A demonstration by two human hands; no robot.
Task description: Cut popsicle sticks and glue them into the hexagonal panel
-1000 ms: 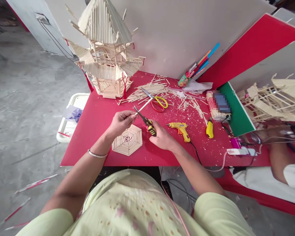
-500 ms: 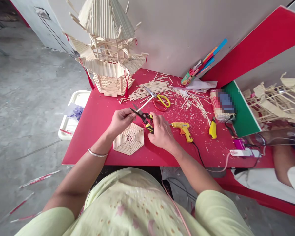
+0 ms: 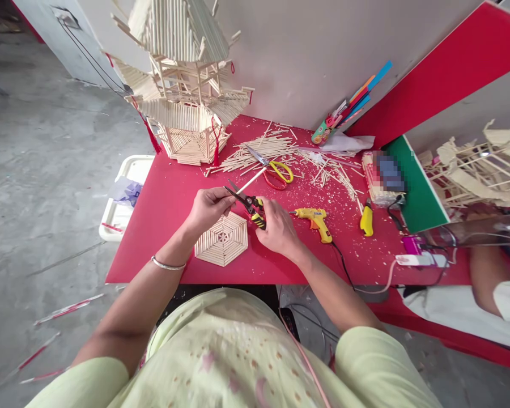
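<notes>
left grip (image 3: 211, 207): stick (image 3: 254, 180) juts forward-right | right grip (image 3: 276, 226): snips (image 3: 250, 202) at stick

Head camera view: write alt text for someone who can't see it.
A person's right hand holds black-and-yellow snips to a pale stick held in the left hand, over a red table. A hexagonal stick panel lies nearby; a tiered stick model stands behind.

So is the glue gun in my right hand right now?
No, your right hand holds black-and-yellow cutters, while the yellow glue gun lies on the red table.
</notes>
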